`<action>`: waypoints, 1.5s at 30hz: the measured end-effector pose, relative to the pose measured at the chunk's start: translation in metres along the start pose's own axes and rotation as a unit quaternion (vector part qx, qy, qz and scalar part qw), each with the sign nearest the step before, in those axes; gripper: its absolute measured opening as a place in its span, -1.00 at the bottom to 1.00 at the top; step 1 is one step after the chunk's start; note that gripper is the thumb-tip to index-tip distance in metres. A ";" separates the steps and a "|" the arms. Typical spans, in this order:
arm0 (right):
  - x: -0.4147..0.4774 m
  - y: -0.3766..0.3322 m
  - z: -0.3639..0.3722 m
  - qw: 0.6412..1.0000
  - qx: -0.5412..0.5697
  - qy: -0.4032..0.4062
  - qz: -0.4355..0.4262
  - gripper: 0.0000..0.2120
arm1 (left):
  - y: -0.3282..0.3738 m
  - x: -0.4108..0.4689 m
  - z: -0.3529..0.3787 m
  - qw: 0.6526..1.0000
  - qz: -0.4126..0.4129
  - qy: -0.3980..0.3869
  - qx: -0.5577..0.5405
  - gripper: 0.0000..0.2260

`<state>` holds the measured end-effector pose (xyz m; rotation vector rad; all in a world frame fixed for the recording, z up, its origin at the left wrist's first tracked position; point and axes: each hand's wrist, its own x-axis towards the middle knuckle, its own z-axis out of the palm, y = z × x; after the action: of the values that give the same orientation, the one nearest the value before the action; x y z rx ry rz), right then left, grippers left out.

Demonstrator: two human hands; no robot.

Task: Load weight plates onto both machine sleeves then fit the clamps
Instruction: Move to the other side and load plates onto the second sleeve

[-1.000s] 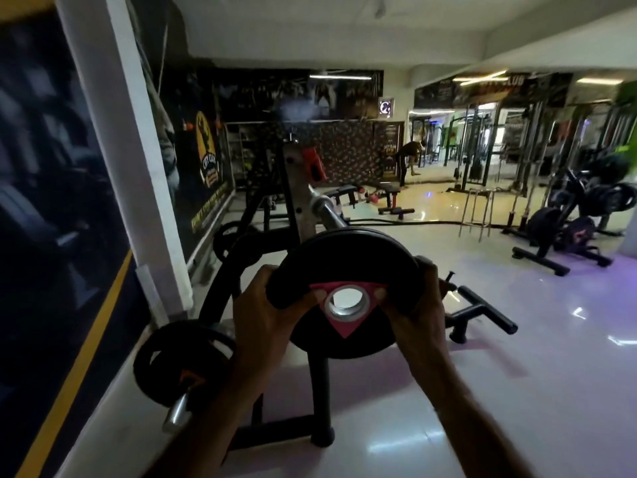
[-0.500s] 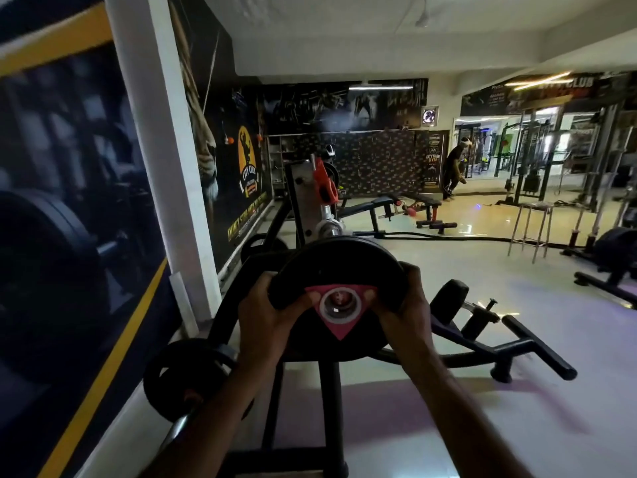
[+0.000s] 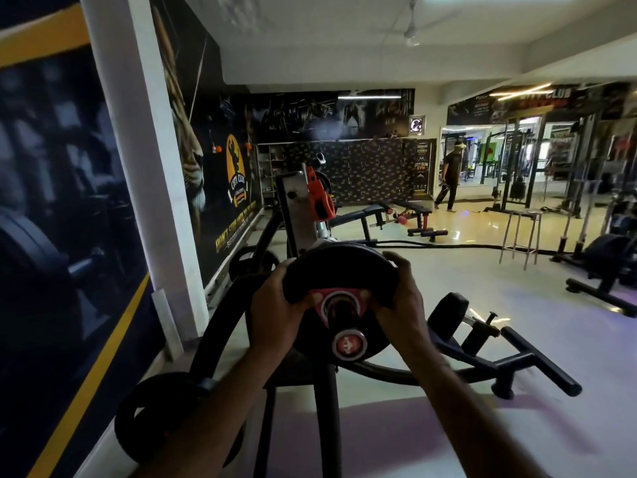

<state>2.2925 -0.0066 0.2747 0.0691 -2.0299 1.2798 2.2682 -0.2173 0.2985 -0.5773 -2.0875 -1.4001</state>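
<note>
A black weight plate point(image 3: 339, 267) with a red triangular hub sits threaded on the machine sleeve; the sleeve's red-capped end point(image 3: 348, 345) pokes out through the hub toward me. My left hand point(image 3: 275, 312) grips the plate's left rim and my right hand point(image 3: 401, 298) grips its right rim. An orange-red clamp point(image 3: 320, 200) sits higher up on the machine's steel upright. Another black plate point(image 3: 155, 415) hangs on a peg at the lower left.
The machine's black frame and foot bars point(image 3: 517, 360) spread over the floor to my right. A wall with posters and a white pillar point(image 3: 151, 167) runs close on my left. Benches point(image 3: 396, 215), a steel stool point(image 3: 520, 232) and a walking person point(image 3: 450, 177) are farther back.
The plate has slid onto the sleeve: the sleeve's capped end now sticks out through the hub, where before the hole was in front of it. My view shifted left and closer.
</note>
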 end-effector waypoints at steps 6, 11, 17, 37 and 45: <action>0.081 0.033 0.029 0.998 -0.035 -0.044 0.038 -0.52 | -0.043 0.072 0.034 0.996 -0.067 0.008 0.056 -0.39; 0.137 0.064 0.055 0.998 -0.029 -0.055 0.029 -0.53 | -0.068 0.127 0.060 0.991 -0.098 0.017 0.091 -0.42; 0.176 0.087 0.073 0.998 -0.035 -0.049 0.012 -0.49 | -0.092 0.161 0.079 0.985 -0.123 0.029 0.116 -0.38; 0.178 0.040 0.061 0.987 -0.125 -0.094 0.034 -0.33 | -0.075 0.158 0.034 0.982 -0.115 -0.056 0.137 -0.37; 0.106 -0.065 0.046 0.976 -0.155 -0.141 -0.053 -0.46 | -0.025 0.083 -0.075 0.977 -0.031 -0.027 0.210 -0.33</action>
<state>2.2161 -0.0425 0.3768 0.2186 -2.4116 0.9146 2.2052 -0.2928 0.3583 -0.3808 -2.3688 -0.9367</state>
